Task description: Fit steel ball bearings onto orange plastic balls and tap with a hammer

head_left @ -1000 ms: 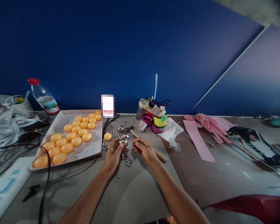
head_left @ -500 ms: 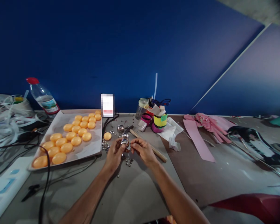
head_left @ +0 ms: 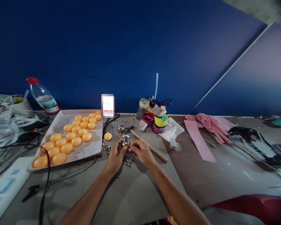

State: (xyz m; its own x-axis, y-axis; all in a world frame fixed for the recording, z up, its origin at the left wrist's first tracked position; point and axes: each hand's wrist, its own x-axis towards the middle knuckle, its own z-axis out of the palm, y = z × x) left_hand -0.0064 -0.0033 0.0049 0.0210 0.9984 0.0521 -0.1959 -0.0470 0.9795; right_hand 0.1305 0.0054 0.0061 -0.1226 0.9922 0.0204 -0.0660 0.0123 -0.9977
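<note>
My left hand (head_left: 116,155) is closed around a shiny silver ball (head_left: 126,142), its thumb on the near side. The fingertips of my right hand (head_left: 142,152) are pinched together against the ball's right side; whatever they hold is too small to make out. Just beyond lie more silver balls (head_left: 121,128) and scattered small silver beads (head_left: 129,162). A single orange ball (head_left: 108,136) rests left of them. Beside my right hand lies a hammer with a wooden handle (head_left: 153,147).
A white tray (head_left: 93,147) of orange balls stands on the left, near a red-capped bottle (head_left: 48,104). At the back are a clear jar (head_left: 142,109) and a yellow-purple holder (head_left: 160,123). Pink strips (head_left: 199,140) lie right. A black cable (head_left: 45,175) crosses the left foreground.
My right fingertips have moved slightly left and down, closer against the silver ball. The left hand has barely shifted, and the things around are unmoved.
</note>
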